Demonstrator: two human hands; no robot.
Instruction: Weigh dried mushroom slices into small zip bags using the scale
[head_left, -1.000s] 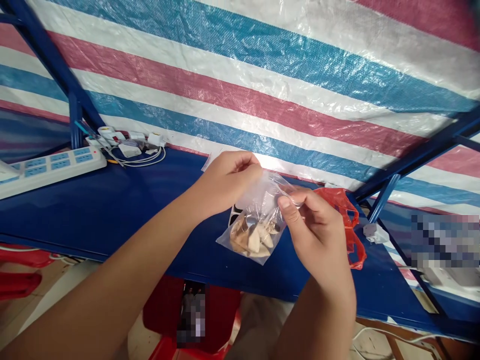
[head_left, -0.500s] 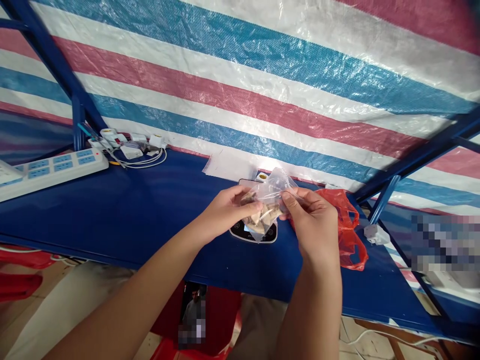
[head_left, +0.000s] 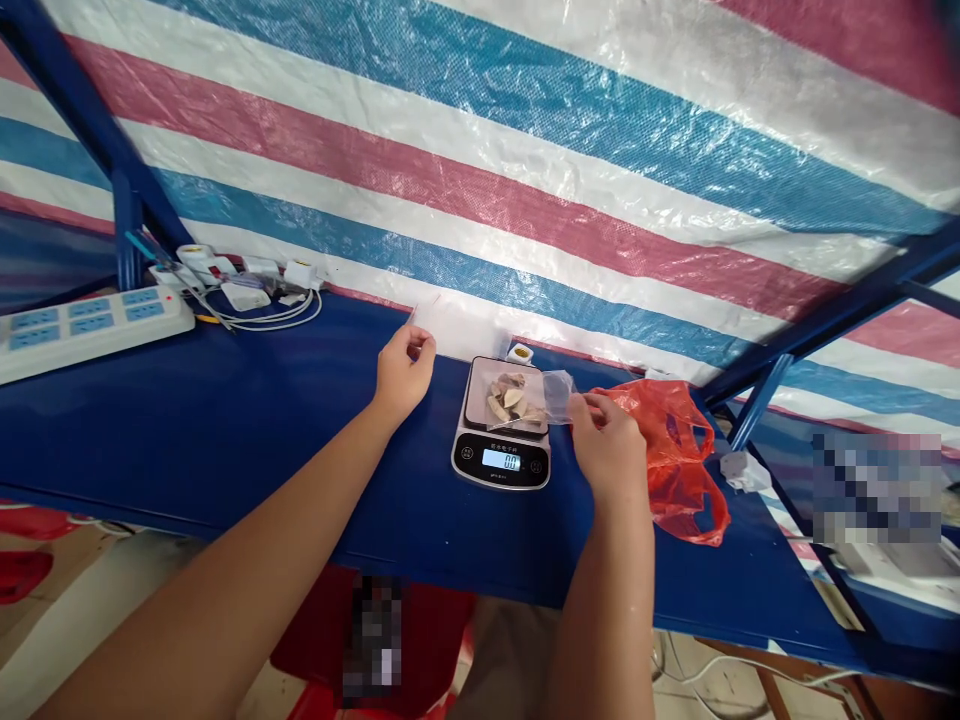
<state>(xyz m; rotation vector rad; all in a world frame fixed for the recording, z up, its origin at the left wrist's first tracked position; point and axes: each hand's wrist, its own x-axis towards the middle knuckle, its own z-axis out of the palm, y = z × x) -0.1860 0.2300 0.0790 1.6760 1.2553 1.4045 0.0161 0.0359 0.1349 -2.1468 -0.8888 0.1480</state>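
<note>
Right grip [head_left: 610,448] pinching bag [head_left: 521,398] edge, atop scale [head_left: 501,462]

On the table [head_left: 225,430] before you, the scale [head_left: 501,425] sits between your left hand [head_left: 403,365] and right hand [head_left: 609,445], the small bag [head_left: 517,395] on it, the carrier bag [head_left: 675,450] at its right, and the power strip [head_left: 82,325] far left.

Clear glossy plastic bag [head_left: 525,397], woven tarp [head_left: 525,180]
</note>
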